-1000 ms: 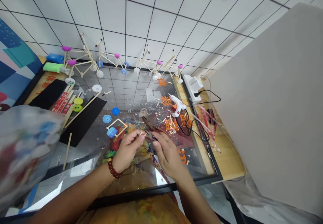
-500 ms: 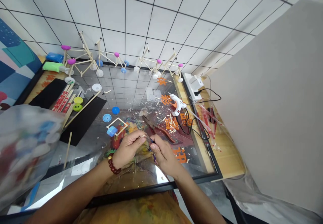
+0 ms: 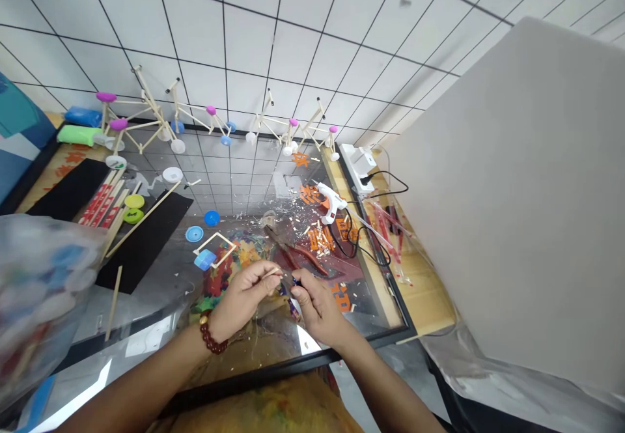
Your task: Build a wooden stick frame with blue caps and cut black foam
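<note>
My left hand (image 3: 248,297), with a beaded bracelet (image 3: 211,334) on its wrist, is closed on a short, thin wooden stick (image 3: 271,272). Just to its right, my right hand (image 3: 317,306) is closed around the dark blue handles of a small cutting tool (image 3: 293,299), whose tip is close to the stick's end. Most of the tool is hidden by the fingers. Beyond my hands, red-handled pliers (image 3: 297,251) lie on the glass tabletop. A square stick frame (image 3: 225,237) with a blue cap (image 3: 205,259) rests to the left of them.
A white glue gun (image 3: 332,204) with its cable is at the right, near a power strip (image 3: 355,166). Stick models with bottle-cap wheels (image 3: 151,117) stand along the wall. Bundled sticks (image 3: 105,202), a black sheet (image 3: 141,244) and a bag of caps (image 3: 43,290) are left.
The camera view has shifted, so the scene sits further left. My hands are slightly further apart, and more of the stick and the tool shows between them.
</note>
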{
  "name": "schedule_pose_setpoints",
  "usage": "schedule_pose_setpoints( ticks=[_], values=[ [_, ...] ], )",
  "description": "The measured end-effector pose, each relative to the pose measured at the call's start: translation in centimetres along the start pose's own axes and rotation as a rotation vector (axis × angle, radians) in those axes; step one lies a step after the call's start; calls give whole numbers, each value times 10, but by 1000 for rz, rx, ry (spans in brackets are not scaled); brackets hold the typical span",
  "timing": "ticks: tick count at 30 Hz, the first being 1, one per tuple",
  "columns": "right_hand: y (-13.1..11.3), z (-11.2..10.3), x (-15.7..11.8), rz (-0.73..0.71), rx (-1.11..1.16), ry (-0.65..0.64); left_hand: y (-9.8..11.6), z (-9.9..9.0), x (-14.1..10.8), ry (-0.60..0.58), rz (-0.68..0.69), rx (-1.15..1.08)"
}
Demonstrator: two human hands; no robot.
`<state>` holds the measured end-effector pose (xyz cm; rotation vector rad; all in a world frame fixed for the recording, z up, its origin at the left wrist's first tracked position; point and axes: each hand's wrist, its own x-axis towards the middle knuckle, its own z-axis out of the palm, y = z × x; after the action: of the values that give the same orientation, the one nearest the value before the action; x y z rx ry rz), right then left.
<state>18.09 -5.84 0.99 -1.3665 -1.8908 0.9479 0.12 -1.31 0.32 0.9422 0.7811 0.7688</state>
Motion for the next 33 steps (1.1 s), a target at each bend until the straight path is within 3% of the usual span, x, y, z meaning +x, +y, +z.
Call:
schedule_pose_setpoints(
  ticks=[3, 7, 11, 17, 21, 25, 29, 33],
  values=[
    [-2, 4, 0, 18, -30, 43, 1, 2, -2, 97, 190, 272],
    [-5, 14, 0, 9, 6, 96, -2, 0, -4, 125, 224, 338],
    [-5, 17, 0, -29, 30, 132, -4, -1, -1, 61, 121, 120],
    [0, 18, -4, -16, 20, 128, 3, 2, 1, -57, -167, -294],
    [6, 16, -7, 42, 10, 161, 9, 2, 0, -88, -188, -352],
    [14, 0, -8, 128, -327, 181, 10, 1, 1, -1, -99, -312],
    [27, -21, -16, 241, -709, 65, 8, 2, 4, 30, -40, -153],
    [18, -42, -18, 133, -827, 40, 3, 1, 9, 109, -9, -81]
  ],
)
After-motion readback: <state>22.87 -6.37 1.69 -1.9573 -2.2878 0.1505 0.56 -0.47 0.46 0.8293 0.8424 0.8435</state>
